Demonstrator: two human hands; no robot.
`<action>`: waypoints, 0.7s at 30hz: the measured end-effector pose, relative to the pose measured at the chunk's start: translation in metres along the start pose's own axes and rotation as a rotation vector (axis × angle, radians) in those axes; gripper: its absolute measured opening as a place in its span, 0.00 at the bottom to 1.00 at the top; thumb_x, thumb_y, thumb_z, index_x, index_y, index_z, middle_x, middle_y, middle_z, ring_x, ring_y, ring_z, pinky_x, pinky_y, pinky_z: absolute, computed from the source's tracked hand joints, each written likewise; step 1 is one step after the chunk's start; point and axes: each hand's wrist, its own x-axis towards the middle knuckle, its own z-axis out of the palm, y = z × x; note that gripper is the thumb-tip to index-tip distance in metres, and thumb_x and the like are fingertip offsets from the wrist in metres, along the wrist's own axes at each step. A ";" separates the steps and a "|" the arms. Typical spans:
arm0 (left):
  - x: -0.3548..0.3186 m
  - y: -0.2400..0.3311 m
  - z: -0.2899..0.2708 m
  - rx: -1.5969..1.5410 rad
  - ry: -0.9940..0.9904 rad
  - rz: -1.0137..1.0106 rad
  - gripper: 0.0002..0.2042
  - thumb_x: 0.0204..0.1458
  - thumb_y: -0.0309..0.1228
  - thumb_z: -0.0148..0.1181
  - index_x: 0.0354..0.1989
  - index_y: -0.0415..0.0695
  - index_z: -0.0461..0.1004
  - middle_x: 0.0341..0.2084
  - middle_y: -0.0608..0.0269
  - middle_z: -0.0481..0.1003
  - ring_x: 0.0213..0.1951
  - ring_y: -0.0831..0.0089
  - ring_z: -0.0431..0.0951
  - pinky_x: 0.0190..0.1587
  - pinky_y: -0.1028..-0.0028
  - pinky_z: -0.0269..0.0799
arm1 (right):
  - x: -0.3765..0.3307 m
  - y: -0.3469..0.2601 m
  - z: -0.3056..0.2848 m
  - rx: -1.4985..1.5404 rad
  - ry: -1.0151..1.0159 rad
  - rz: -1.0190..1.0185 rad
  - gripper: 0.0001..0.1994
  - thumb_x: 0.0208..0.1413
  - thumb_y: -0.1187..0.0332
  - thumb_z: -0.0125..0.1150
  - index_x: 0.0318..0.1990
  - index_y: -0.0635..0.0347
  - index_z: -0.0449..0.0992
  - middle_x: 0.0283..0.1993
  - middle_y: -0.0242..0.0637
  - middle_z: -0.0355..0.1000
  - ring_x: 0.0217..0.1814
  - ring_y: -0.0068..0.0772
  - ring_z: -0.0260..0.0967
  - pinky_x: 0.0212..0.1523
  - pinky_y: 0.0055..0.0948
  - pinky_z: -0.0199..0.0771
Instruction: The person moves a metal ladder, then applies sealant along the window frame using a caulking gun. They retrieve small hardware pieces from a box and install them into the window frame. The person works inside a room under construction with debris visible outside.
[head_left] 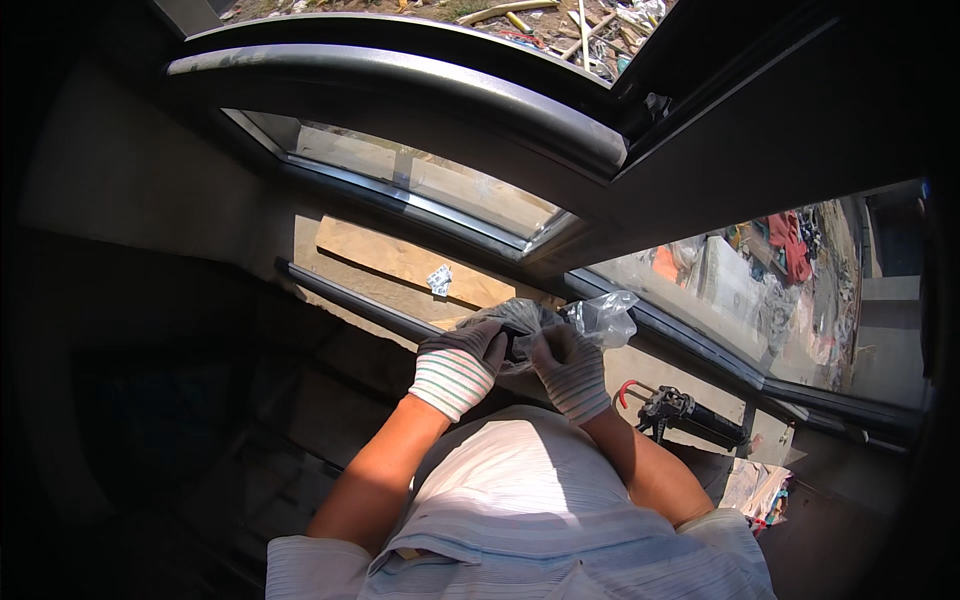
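Both of my hands wear white gloves with thin coloured stripes and meet in front of my body at a clear plastic bag [605, 318]. My left hand [453, 372] is closed on the bag's left side, next to a small dark piece [515, 342] whose kind I cannot make out. Thumb and fingers of my right hand [573, 375] pinch the bag from the other side. Its loose, crumpled end sticks out past my right fingers. Whether the dark piece lies inside the bag or against it, I cannot tell.
A wooden board [395, 258] lies on the sill beyond my hands, with a small white-and-blue packet [439, 280] on it. Along the sill's near edge runs a dark bar [350, 300]. To the right rests a black caulking gun [700, 416]. Dark window frames [400, 85] rise ahead.
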 end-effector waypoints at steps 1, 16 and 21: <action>-0.004 -0.004 -0.001 -0.116 0.016 -0.013 0.13 0.60 0.36 0.63 0.48 0.43 0.81 0.33 0.51 0.83 0.31 0.57 0.84 0.37 0.65 0.79 | -0.001 -0.001 -0.001 0.010 0.007 0.019 0.07 0.63 0.68 0.65 0.39 0.64 0.78 0.29 0.34 0.76 0.31 0.20 0.71 0.35 0.26 0.75; 0.020 0.035 -0.111 -0.962 0.203 -0.077 0.12 0.60 0.25 0.68 0.52 0.39 0.81 0.31 0.64 0.81 0.31 0.83 0.78 0.34 0.81 0.74 | -0.008 -0.003 -0.003 0.039 0.067 0.040 0.10 0.62 0.66 0.66 0.39 0.65 0.78 0.30 0.37 0.78 0.31 0.22 0.72 0.36 0.27 0.75; 0.078 0.061 -0.179 -0.285 0.507 0.546 0.12 0.57 0.22 0.68 0.50 0.42 0.82 0.29 0.59 0.81 0.29 0.69 0.81 0.33 0.74 0.75 | -0.012 -0.007 -0.009 0.039 0.054 0.065 0.10 0.63 0.66 0.66 0.40 0.65 0.78 0.32 0.40 0.79 0.33 0.28 0.76 0.39 0.29 0.77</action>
